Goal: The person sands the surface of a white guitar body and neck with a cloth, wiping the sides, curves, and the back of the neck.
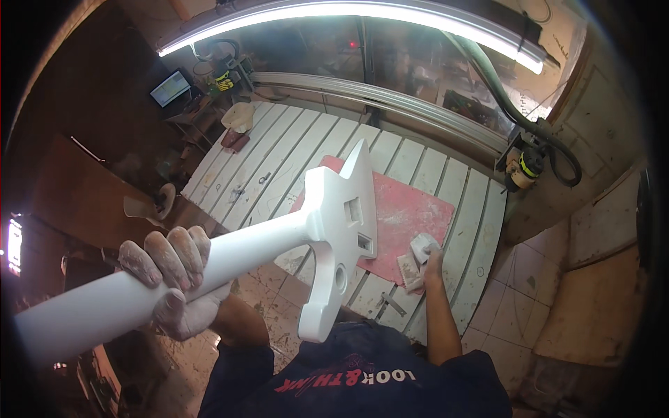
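Observation:
A glossy white electric guitar (327, 209), its body cut with rectangular recesses and a round hole, is held up aslant over the work table. Its long neck runs to the lower left, where my left hand (174, 268), coated in pale dust, is closed round it with the thumb underneath. To the right of the guitar body, my right hand (432, 263), also dusty, is closed on a pale dusty pad (410, 273). The pad is apart from the guitar, above the table's near right side. What the pad is made of I cannot tell.
A red dusty board (411, 209) lies on the white slatted table (272, 157). A small metal bracket (394, 304) lies near the front edge, and a pale container (239, 117) stands at the far left. Behind runs a metal rail (390, 97); a lamp tube (348, 10) hangs above.

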Action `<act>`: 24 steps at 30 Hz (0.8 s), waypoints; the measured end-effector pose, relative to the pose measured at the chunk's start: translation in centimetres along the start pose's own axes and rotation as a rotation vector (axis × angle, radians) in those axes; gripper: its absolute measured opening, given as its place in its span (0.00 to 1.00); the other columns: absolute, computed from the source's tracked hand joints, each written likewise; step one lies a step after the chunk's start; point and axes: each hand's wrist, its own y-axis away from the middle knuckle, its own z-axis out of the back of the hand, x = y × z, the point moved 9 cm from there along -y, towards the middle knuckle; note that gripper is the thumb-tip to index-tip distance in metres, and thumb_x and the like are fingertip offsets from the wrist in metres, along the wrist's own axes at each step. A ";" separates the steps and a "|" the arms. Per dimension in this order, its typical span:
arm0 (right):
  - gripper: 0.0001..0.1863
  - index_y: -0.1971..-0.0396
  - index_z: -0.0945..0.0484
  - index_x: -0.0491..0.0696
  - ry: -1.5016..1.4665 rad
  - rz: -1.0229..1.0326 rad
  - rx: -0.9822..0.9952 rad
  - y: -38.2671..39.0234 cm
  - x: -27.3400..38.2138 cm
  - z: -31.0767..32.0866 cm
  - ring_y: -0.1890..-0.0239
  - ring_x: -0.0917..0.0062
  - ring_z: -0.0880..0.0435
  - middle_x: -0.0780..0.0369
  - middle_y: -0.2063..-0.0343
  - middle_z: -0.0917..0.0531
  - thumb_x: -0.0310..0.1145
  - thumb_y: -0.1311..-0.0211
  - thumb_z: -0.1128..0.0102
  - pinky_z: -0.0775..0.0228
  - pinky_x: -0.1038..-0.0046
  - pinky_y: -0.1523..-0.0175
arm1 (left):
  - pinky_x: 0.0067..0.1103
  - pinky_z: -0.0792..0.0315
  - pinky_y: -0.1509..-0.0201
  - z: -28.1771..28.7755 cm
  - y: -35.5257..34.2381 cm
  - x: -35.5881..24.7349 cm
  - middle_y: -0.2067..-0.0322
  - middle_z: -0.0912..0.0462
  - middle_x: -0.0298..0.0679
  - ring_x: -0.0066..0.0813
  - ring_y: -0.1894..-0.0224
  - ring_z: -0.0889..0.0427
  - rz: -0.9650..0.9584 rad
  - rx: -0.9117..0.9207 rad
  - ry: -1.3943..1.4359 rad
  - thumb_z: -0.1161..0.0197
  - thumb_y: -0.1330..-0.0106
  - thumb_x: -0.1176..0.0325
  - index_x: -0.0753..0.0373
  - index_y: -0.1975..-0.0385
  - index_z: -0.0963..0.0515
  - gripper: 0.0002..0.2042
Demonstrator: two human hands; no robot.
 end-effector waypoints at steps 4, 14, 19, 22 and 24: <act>0.24 0.52 0.26 0.36 -0.349 0.026 0.292 3.7 7.4 -9.3 0.49 0.59 0.17 0.51 0.56 0.18 0.28 0.51 0.53 0.24 0.63 0.42 | 0.18 0.39 0.66 1.2 0.7 0.1 0.77 0.33 0.29 0.17 0.76 0.34 -0.010 0.006 0.027 0.36 0.44 0.73 0.55 0.66 0.36 0.14; 0.33 0.42 0.38 0.46 0.303 0.123 0.751 15.4 16.8 -27.5 0.45 0.63 0.21 0.50 0.50 0.24 0.18 0.54 0.50 0.26 0.58 0.40 | 0.18 0.37 0.67 3.3 1.3 -0.6 0.77 0.31 0.30 0.18 0.77 0.32 -0.074 -0.009 0.045 0.34 0.47 0.72 0.54 0.64 0.37 0.17; 0.29 0.42 0.30 0.44 0.882 0.835 0.786 20.6 20.0 -33.8 0.51 0.65 0.23 0.53 0.47 0.24 0.20 0.49 0.41 0.27 0.62 0.43 | 0.17 0.37 0.68 3.6 1.0 -0.2 0.76 0.30 0.29 0.17 0.77 0.30 -0.086 -0.052 0.055 0.34 0.46 0.71 0.54 0.64 0.37 0.17; 0.30 0.41 0.28 0.44 1.047 0.995 0.812 23.3 19.3 -37.6 0.54 0.62 0.21 0.53 0.49 0.22 0.23 0.48 0.39 0.26 0.62 0.44 | 0.17 0.37 0.68 4.6 0.8 -0.7 0.77 0.30 0.28 0.16 0.77 0.30 -0.067 -0.047 0.060 0.32 0.45 0.71 0.53 0.64 0.36 0.17; 0.34 0.35 0.30 0.48 1.087 0.719 0.969 25.3 17.8 -38.5 0.53 0.63 0.19 0.53 0.39 0.25 0.26 0.46 0.35 0.24 0.66 0.45 | 0.16 0.37 0.68 6.0 1.5 -1.0 0.77 0.30 0.26 0.16 0.78 0.30 -0.007 -0.001 -0.011 0.29 0.45 0.70 0.52 0.63 0.36 0.18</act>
